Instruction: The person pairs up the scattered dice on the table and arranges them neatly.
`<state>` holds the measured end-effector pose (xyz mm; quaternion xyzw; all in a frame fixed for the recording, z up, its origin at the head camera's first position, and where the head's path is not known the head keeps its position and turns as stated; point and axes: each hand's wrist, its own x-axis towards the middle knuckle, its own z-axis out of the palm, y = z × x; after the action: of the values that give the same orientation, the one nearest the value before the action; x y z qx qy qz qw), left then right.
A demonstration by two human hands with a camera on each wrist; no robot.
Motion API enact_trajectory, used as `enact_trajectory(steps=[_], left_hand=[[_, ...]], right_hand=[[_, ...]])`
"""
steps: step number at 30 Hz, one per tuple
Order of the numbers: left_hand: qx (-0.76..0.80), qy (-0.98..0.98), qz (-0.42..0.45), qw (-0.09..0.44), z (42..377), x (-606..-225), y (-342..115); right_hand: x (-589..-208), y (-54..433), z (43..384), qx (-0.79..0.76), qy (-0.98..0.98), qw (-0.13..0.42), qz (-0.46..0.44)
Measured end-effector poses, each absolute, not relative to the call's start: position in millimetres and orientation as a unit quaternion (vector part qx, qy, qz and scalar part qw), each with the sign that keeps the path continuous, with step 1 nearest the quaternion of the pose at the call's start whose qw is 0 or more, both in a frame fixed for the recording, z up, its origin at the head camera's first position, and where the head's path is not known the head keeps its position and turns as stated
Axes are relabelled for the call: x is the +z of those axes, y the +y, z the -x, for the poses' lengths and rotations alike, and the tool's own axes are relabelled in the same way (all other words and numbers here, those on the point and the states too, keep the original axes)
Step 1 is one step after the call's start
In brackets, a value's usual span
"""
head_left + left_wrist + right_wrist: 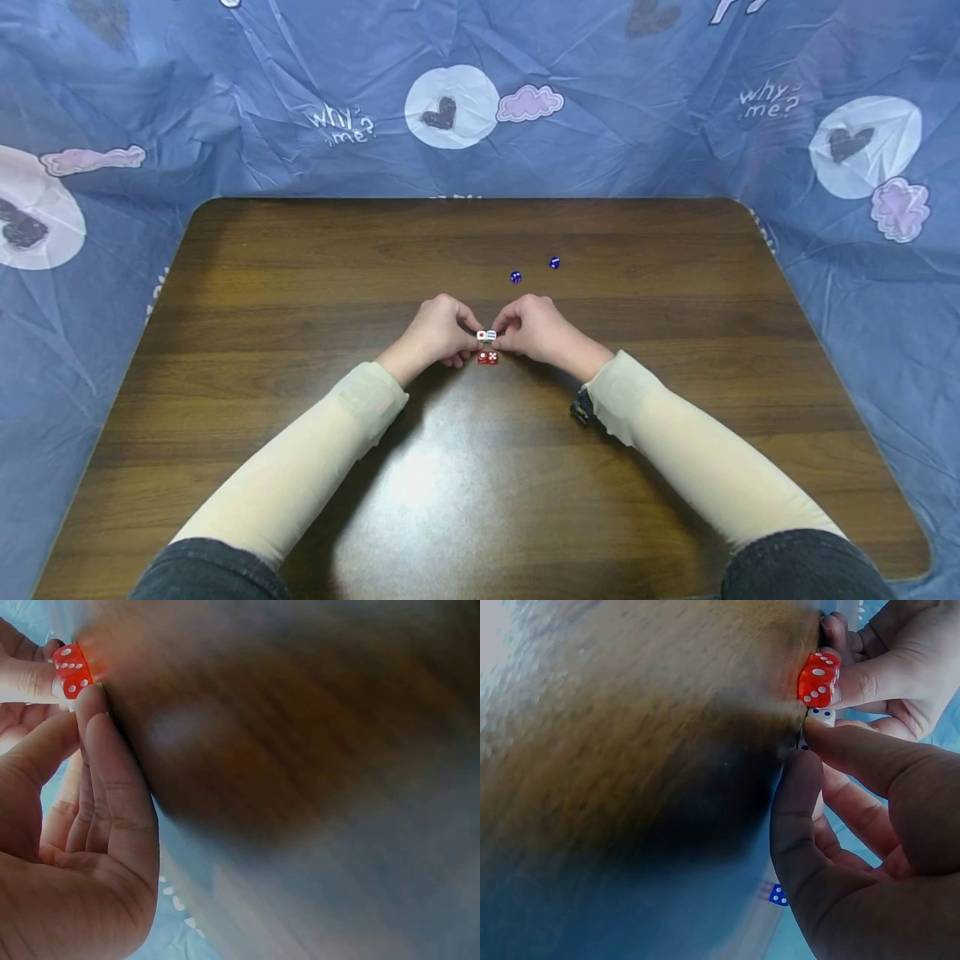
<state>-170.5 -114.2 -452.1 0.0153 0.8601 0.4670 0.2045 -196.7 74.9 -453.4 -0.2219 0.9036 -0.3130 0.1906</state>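
Observation:
Two white dice sit side by side between my hands in the head view, the left one (482,335) showing a red dot and the right one (491,335) showing dark pips. My left hand (438,329) pinches the left white die between thumb and index finger; its lower fingers curl near the table. My right hand (540,333) pinches the right white die (823,715), which the fingertips partly cover in the right wrist view. Just on the near side, two red dice (487,357) stand side by side; a red die (73,671) also shows beyond the left fingertips.
Two blue dice, one (516,277) nearer and one (555,262) farther right, lie beyond my hands on the brown wooden table (315,250). A dark wrist device (581,407) sits at the right cuff. Blue printed cloth (585,158) hangs behind the table.

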Motion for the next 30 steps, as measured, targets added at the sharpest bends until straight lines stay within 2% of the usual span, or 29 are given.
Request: enact_trajectory(steps=[15, 30], left_hand=[[0.456, 0.867, -0.017, 0.201, 171.0, -454.2, -112.2], [0.463, 0.860, -0.003, 0.216, 170.5, -453.9, -113.8]], right_hand=[[-456.1, 76.2, 196.8, -0.306, 0.905, 0.169, 0.242], [-456.9, 76.3, 196.3, -0.317, 0.901, 0.175, 0.238]])
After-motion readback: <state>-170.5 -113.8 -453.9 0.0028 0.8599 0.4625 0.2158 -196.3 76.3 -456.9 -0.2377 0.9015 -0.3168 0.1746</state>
